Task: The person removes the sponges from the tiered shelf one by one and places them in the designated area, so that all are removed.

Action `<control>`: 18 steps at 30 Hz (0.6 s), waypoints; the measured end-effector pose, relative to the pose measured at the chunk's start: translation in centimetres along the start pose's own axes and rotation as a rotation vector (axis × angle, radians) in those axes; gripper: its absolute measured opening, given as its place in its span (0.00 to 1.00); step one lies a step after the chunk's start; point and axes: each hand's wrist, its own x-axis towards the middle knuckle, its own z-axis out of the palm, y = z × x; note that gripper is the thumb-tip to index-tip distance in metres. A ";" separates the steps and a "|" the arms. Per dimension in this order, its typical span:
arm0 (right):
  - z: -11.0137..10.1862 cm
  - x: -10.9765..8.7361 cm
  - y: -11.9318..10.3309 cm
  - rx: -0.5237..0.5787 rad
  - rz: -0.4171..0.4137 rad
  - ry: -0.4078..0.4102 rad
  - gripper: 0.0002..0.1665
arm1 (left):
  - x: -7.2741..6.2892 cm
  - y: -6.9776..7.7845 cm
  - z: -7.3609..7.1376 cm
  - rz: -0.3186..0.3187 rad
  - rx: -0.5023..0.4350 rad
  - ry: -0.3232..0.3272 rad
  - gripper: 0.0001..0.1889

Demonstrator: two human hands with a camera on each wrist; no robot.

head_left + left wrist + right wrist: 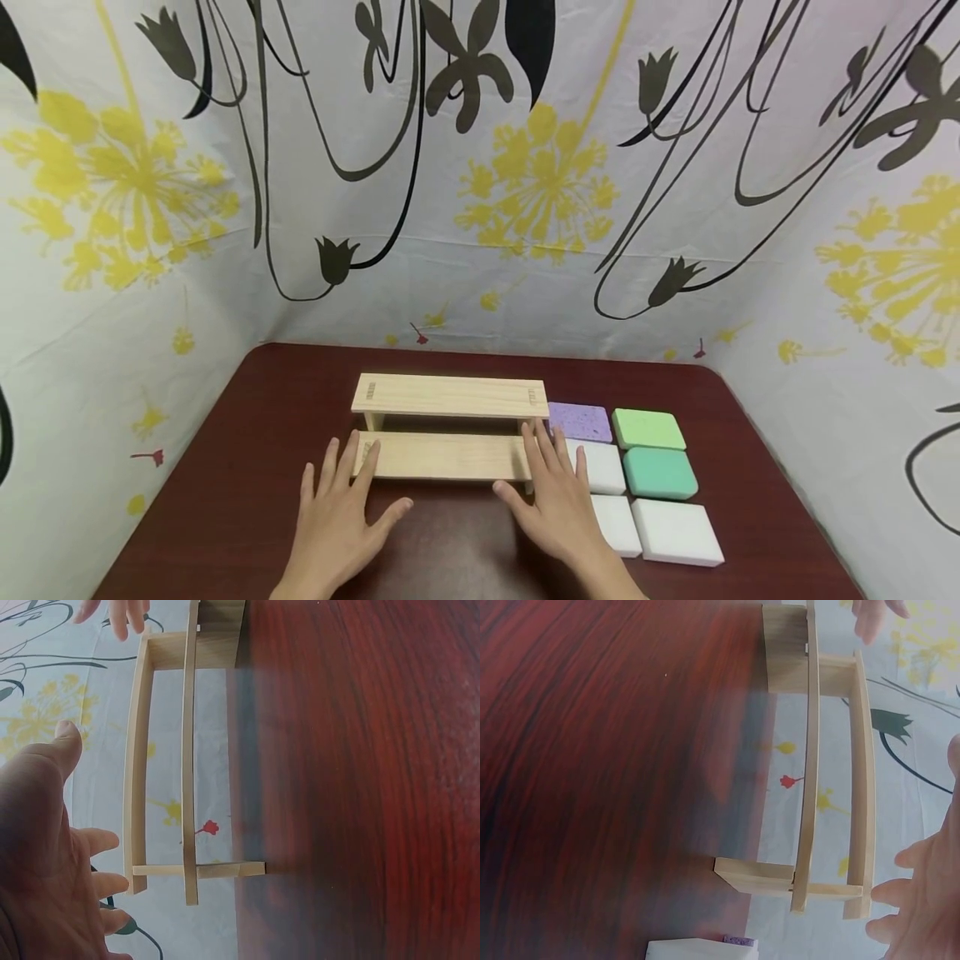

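A pale wooden two-step rack (450, 394) stands on the dark red table, its lower board in front and its higher board behind. My left hand (337, 517) is at the rack's left end, fingers spread and straight. At the right end is my right hand (555, 500), also with spread fingers and an outstretched thumb. Both wrist views show the rack (190, 772) from the front, standing on its end legs. In them, the left hand (45, 855) and the right hand (926, 892) hover near the boards, holding nothing. Whether any fingertip touches the wood, I cannot tell.
Right of the rack lie several sponge-like blocks: a speckled purple one (581, 422), a light green one (648, 429), a teal one (660, 473) and white ones (677, 532). The right hand partly covers some. A flower-printed cloth (420, 208) hangs behind the table (225, 500).
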 end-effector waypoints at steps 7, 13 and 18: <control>0.1 0.0 0.1 -0.003 -0.011 0.008 0.52 | 0.1 0.0 0.1 0.006 -0.010 0.018 0.48; 0.2 0.1 0.1 0.006 -0.025 0.013 0.52 | -0.1 -0.1 0.0 0.000 -0.014 0.023 0.47; 0.2 -0.3 0.3 0.003 -0.003 0.008 0.53 | 0.1 0.1 0.0 -0.001 -0.014 -0.024 0.47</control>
